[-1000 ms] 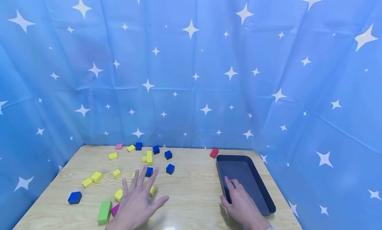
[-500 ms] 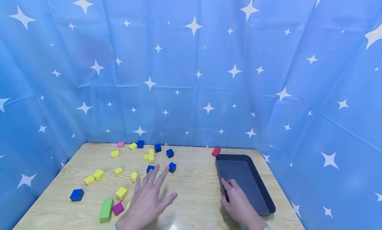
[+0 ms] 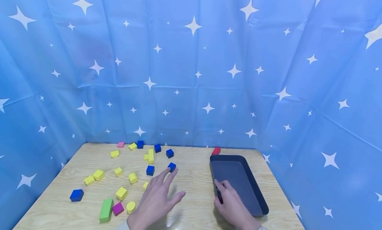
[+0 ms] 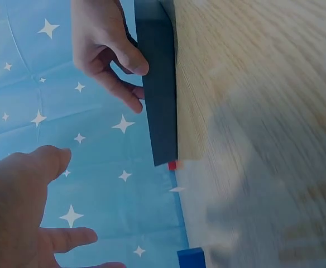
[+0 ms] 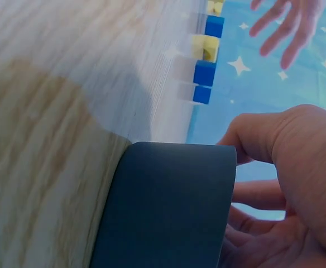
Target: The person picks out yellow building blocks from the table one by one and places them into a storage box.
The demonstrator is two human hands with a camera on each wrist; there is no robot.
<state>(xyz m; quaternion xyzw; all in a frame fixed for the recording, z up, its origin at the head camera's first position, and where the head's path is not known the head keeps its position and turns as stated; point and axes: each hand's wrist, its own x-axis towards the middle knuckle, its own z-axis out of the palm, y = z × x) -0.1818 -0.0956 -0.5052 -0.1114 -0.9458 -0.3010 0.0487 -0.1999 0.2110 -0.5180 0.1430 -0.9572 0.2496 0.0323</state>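
Note:
My right hand pinches the left wall of a dark rectangular tray, thumb outside and fingers on the inner side, as the right wrist view also shows on the tray wall. Fingers spread, my left hand hovers over the table and holds nothing. Just past its fingertips in the head view lies a blue cube, with another blue cube to the left. A yellow cylinder and a yellow block, partly hidden by that hand, are close by.
Several yellow, blue and pink blocks are scattered over the table's left half, with a long green block beside a magenta cube in front. A red block lies behind the tray. Blue star-patterned curtain encloses the table.
The tray has slid a little to the left with my right hand on its wall. My left hand has moved rightward, uncovering the yellow cylinder and a blue cube.

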